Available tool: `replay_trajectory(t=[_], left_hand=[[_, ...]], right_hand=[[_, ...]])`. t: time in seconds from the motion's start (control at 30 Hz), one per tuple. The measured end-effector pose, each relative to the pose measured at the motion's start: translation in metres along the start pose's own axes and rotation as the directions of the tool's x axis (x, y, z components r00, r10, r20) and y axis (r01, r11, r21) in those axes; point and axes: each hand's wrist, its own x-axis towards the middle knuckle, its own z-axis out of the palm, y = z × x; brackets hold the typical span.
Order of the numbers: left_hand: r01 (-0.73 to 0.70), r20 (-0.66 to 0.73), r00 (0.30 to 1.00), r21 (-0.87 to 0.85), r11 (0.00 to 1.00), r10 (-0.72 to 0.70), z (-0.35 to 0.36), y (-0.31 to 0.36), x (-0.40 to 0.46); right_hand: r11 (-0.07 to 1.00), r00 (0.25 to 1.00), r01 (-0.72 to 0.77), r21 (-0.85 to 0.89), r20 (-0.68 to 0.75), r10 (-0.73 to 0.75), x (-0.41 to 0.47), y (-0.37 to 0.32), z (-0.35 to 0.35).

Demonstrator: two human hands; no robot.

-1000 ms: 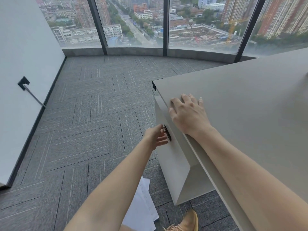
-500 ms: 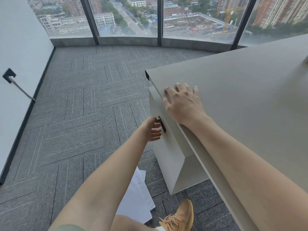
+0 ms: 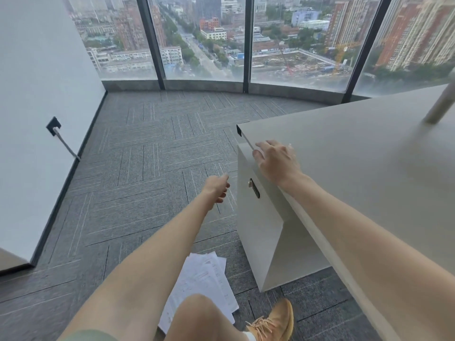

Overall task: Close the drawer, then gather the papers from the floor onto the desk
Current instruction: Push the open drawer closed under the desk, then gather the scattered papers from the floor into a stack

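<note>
The beige desk (image 3: pixel 357 148) fills the right side. Below its top, the drawer front (image 3: pixel 256 217) carries a small dark lock (image 3: pixel 254 188) and sits flush with the cabinet. My right hand (image 3: pixel 275 159) lies flat on the desk's near edge, fingers spread over the corner. My left hand (image 3: pixel 218 189) hovers a short way left of the lock, fingers loosely curled, holding nothing and touching nothing. A loose pile of white printed papers (image 3: pixel 204 281) lies on the carpet by my knee, partly hidden by my leg.
Grey carpet tiles (image 3: pixel 138 183) stretch to floor-to-ceiling windows (image 3: pixel 202 38). A white wall (image 3: pixel 37 94) on the left has a dark socket with a cable (image 3: pixel 59 134). My tan shoe (image 3: pixel 275 321) stands beside the papers. A grey pole (image 3: pixel 440 107) rises from the desk at far right.
My left hand has come off the lock on the drawer front and drawn back to the left. The view has tilted up. My right hand stays on the desk edge.
</note>
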Motion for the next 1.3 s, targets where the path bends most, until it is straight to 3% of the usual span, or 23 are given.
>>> replay_trajectory(t=[0.33,0.53,0.7,1.03,1.3], left_hand=[[-0.157,-0.136,0.976,0.085,0.984,0.168,-0.124,0.016,-0.122],[-0.215,-0.235,0.946,0.056,0.975,0.222,-0.169,-0.003,-0.183],[-0.233,-0.345,0.911,0.023,0.972,0.226,-0.188,-0.037,-0.205],[0.030,-0.240,0.969,-0.098,0.995,-0.052,-0.197,-0.126,-0.175],[0.257,-0.257,0.913,-0.248,0.934,-0.319,-0.183,-0.209,-0.058]], right_hand=[[0.988,0.986,0.154,-0.035,0.077,-0.151,-0.089,-0.114,-0.027],[0.973,0.973,0.213,-0.093,0.110,-0.203,-0.134,-0.144,-0.034],[0.981,0.970,0.195,-0.019,0.150,-0.190,-0.156,-0.157,-0.025],[0.988,0.909,0.146,-0.045,0.401,-0.116,-0.139,-0.150,0.060],[0.999,0.802,0.036,-0.015,0.597,-0.020,-0.063,-0.128,0.197]])
